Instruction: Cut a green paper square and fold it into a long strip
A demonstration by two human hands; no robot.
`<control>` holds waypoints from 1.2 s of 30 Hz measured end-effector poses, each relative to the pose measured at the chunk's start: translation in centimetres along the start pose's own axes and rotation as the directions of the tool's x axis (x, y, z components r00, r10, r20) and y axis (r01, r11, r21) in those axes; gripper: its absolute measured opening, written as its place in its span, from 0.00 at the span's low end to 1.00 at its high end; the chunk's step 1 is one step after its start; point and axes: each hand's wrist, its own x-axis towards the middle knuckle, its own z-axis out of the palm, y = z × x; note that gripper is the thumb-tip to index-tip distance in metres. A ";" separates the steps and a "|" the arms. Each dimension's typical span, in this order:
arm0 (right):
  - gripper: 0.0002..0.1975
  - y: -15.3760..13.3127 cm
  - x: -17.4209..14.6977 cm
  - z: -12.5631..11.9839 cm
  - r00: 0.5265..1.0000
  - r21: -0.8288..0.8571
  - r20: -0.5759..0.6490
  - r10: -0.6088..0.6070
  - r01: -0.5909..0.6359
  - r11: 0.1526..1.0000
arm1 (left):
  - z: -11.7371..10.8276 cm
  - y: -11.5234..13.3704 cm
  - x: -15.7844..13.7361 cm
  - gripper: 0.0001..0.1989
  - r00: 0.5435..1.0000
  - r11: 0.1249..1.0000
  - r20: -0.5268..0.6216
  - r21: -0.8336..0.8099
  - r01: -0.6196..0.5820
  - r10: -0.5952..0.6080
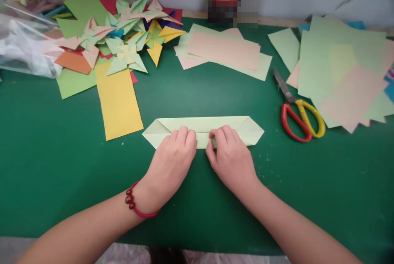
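A pale green sheet of paper (203,124), folded into a long strip with pointed ends, lies crosswise on the green table in front of me. Its two long edges are turned in toward a middle line. My left hand (172,157), with a red beaded bracelet at the wrist, has its fingers curled over the near edge, left of the middle. Just to the right, my right hand (232,153) grips the same near edge with thumb and bent fingers. A short stretch of the strip shows between the hands. The fingertips are partly hidden.
Folded paper flowers (126,54) pile up at the back left, beside a clear plastic bag (27,46). A yellow paper (118,104) lies before them. Cut paper rectangles (224,50) sit at the back. Red-and-yellow-handled scissors (289,97) lie near stacked sheets (332,58) at right.
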 end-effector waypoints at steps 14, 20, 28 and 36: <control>0.09 0.3 -0.3 -0.1 1.000 0.076 -0.005 -0.004 0.004 0.997 | 1.2 -0.8 1.2 0.12 0.996 0.942 -0.074 -0.327 -0.070 0.048; 0.07 0.2 -0.2 0.0 0.999 0.081 -0.041 0.015 -0.011 0.997 | 1.4 -0.8 1.3 0.12 0.994 0.940 -0.101 -0.332 -0.080 0.049; 0.07 0.0 -0.3 -0.4 1.000 -0.070 -0.005 0.010 -0.010 0.997 | 1.2 -0.5 1.5 0.11 0.995 0.954 -0.087 -0.290 -0.075 0.052; 0.08 -0.1 -0.6 -0.8 0.999 -0.156 0.020 0.037 -0.034 0.987 | 1.1 -0.5 1.5 0.11 0.996 0.961 -0.082 -0.268 -0.066 0.046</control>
